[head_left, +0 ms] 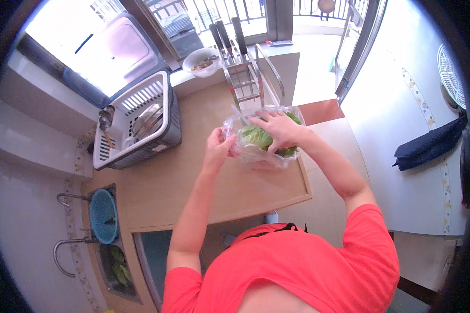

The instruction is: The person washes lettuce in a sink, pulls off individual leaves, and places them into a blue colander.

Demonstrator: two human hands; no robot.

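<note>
A clear plastic bag (254, 154) with a leafy green vegetable (255, 136) in it lies on the wooden countertop (172, 184), near its right edge. At the bag's left end, my left hand (218, 146) pinches the gathered plastic between thumb and fingers. My right hand (280, 131) is spread over the leaves from the right, its fingers pointing left and its thumb towards me. Whether its palm lies on the leaves or on a layer of plastic I cannot tell.
Behind the bag stands a metal knife rack (243, 80) with several black-handled knives. A white bowl (201, 62) with food sits on the ledge. A dish basket (166, 129) holds dishes at the left. A blue colander (103, 216) rests at the sink (131, 289), where green vegetables (120, 266) lie.
</note>
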